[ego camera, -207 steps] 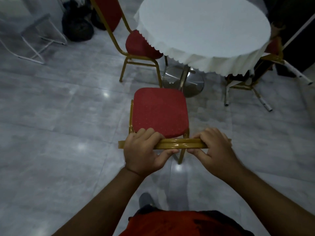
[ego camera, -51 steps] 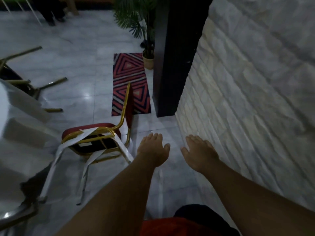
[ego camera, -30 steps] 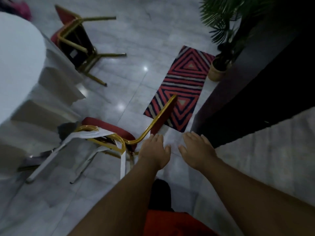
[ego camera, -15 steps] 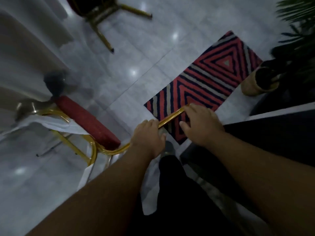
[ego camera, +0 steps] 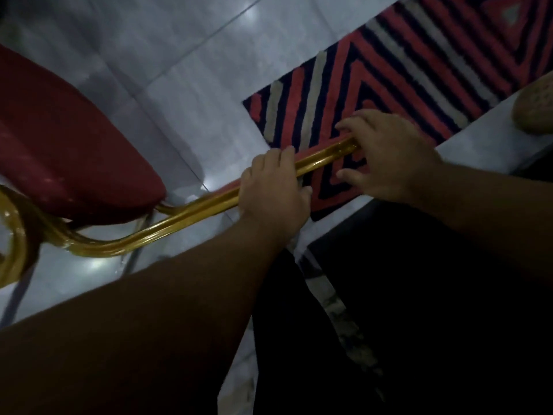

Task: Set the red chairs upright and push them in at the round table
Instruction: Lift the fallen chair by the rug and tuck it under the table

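Striped rug [ego camera: 389, 70] nearer now, both hands' grip still clenched on chair's gold frame [ego camera: 185, 217], left hand [ego camera: 273, 184], right hand [ego camera: 386, 154]

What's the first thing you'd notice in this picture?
Two hands in the middle: the left hand and right hand hold the gold frame of a chair. Its red seat fills the left side, and a striped rug lies on the floor at upper right.

Red chair [ego camera: 68, 151]: seat and gold frame cut off by the left edge, legs unseen. Woven pot [ego camera: 535, 109] cropped at right. Striped rug [ego camera: 389, 70] runs past the top edge.
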Available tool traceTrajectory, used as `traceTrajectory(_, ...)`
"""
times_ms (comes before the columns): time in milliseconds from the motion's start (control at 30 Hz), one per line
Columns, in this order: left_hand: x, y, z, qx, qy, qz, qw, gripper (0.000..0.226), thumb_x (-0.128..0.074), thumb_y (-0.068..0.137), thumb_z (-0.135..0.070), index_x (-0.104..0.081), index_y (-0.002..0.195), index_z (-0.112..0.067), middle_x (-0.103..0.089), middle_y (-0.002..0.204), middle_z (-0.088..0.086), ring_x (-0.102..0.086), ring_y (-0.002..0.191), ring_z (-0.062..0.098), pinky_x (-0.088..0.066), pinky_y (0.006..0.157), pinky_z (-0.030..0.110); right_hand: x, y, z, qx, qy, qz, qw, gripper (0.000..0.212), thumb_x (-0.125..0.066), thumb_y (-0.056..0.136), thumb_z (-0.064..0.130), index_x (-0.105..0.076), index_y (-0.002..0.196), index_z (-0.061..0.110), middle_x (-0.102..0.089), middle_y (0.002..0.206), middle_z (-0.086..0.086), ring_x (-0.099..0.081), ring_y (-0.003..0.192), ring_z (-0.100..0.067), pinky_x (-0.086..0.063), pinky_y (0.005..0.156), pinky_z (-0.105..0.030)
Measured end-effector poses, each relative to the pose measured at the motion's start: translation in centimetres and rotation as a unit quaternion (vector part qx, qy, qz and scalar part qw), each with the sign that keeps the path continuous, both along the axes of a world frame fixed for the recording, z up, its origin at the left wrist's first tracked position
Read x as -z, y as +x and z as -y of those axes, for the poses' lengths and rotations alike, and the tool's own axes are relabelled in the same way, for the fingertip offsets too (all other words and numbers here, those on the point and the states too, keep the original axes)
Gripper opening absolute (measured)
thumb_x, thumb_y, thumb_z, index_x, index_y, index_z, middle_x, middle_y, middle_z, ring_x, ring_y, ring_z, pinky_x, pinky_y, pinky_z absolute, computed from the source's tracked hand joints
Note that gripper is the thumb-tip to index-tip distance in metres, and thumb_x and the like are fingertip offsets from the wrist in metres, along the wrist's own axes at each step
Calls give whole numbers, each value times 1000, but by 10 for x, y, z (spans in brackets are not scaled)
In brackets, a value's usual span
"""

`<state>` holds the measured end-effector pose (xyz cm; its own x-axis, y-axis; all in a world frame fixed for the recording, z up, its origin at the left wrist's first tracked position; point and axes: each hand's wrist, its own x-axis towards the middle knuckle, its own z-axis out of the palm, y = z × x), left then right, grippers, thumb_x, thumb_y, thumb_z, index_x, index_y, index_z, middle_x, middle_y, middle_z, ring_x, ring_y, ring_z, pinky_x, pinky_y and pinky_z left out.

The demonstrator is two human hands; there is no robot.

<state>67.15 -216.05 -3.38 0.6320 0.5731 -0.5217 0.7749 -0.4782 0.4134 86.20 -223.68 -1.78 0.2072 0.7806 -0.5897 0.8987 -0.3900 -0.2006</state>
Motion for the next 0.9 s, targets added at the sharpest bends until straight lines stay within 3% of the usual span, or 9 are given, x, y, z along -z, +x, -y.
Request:
traceTrajectory(67, 17, 7, 7, -1, 6, 21, 1000, 57, -62, 92, -44, -47, 141, -18, -55, 132, 6, -50, 122, 28, -40, 100, 40, 26, 8, -3, -20, 3, -29, 999, 55, -68, 83, 54, -52, 127, 27, -59, 122, -1, -54, 113, -24, -40, 104, -50)
traceTrajectory(167, 37, 15, 11, -22, 40, 42, 998, 47, -62, 93, -47, -54, 132, -22, -56, 122, 2, -51, 114, 24, -39, 92, 38, 51, 12, -4, -24, 42, -72, 996, 31, -73, 85, 30, -59, 110, 17, -60, 104, -5, -52, 92, -23, -44, 84, -43)
traceTrajectory(267, 45, 19, 11, -36, 56, 48, 997, 37, -62, 94, -42, -56, 125, -23, -56, 120, 1, -50, 113, 24, -37, 89, 39, 58, 11, -1, -65, 95, -68, 991, 21, -69, 85, 17, -61, 104, 11, -59, 98, -9, -51, 88, -27, -44, 78, -47)
traceTrajectory(400, 35, 7, 12, -39, 135, 43, 989, 33, -77, 82, -27, -61, 110, -21, -60, 106, 2, -57, 99, 26, -40, 75, 39, 41, 2, 0, -109, 144, -32, 983, 21, -61, 88, 23, -63, 104, 10, -59, 98, -10, -51, 86, -32, -45, 73, -51)
traceTrajectory(567, -22, -30, 5, -51, 143, 93, 984, 31, -77, 82, -26, -64, 110, -22, -60, 103, 1, -56, 95, 25, -34, 74, 36, -32, -34, -9, -116, 178, -34, 977, 20, -65, 86, 22, -65, 104, 13, -61, 97, -7, -51, 84, -29, -41, 69, -44)
traceTrajectory(667, -81, -67, -3, -77, 146, 157, 974, 26, -75, 84, -26, -68, 109, -22, -61, 95, 1, -56, 90, 25, -38, 75, 38, -96, -59, -17, -126, 213, -17, 969, 24, -56, 87, 28, -68, 105, 16, -63, 97, -5, -52, 85, -28, -38, 70, -40)
traceTrajectory(733, -127, -99, -13, -97, 132, 207, 965, 22, -72, 87, -25, -70, 108, -21, -61, 92, 1, -56, 88, 26, -43, 76, 41, -145, -87, -24, -122, 251, -13, 960, 26, -58, 89, 32, -70, 107, 18, -64, 96, -3, -53, 86, -28, -34, 71, -38)
traceTrajectory(800, -171, -133, -23, -113, 123, 244, 955, 20, -71, 89, -25, -71, 107, -18, -62, 91, 3, -56, 87, 25, -39, 78, 37, -194, -121, -36, -135, 286, -17, 948, 28, -62, 92, 39, -72, 109, 19, -67, 98, -2, -54, 89, -27, -32, 74, -36)
traceTrajectory(900, -229, -196, -37, -128, 142, 269, 944, 22, -72, 90, -26, -71, 109, -15, -64, 92, 2, -54, 88, 22, -37, 79, 33, -256, -165, -53, -146, 331, -62, 930, 36, -67, 92, 47, -72, 112, 17, -69, 105, -2, -58, 93, -27, -40, 78, -41)
